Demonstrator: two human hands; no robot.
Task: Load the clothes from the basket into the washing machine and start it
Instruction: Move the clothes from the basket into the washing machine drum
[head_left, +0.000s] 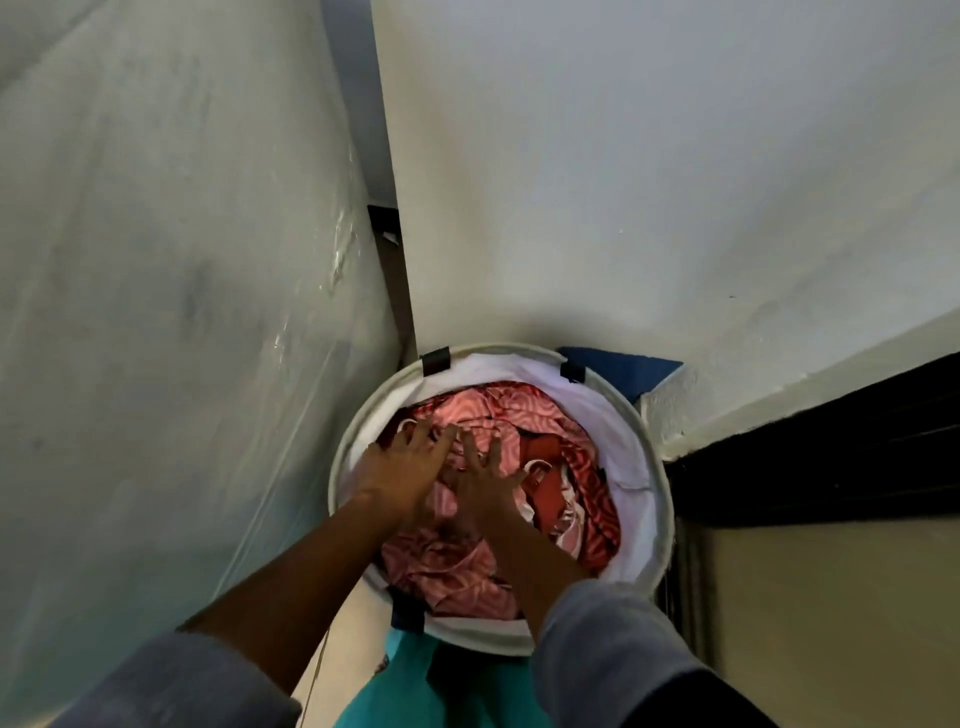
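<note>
a scuffed pale wall (156, 234) is seen left of the left hand (400, 467); a second pale wall (649, 182) is met beyond it. a black band (831, 447) is seen right of the right hand (491, 486).

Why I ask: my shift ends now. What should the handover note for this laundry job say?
Left hand: open, fingers spread, on or just above the red-and-pink patterned clothes.
Right hand: open, spread beside it over the same pile.
The round white laundry basket stands in the wall corner, full.
Done: nothing grasped yet.
Left: lift the clothes out, load the washing machine, not in view, and start it.
</note>
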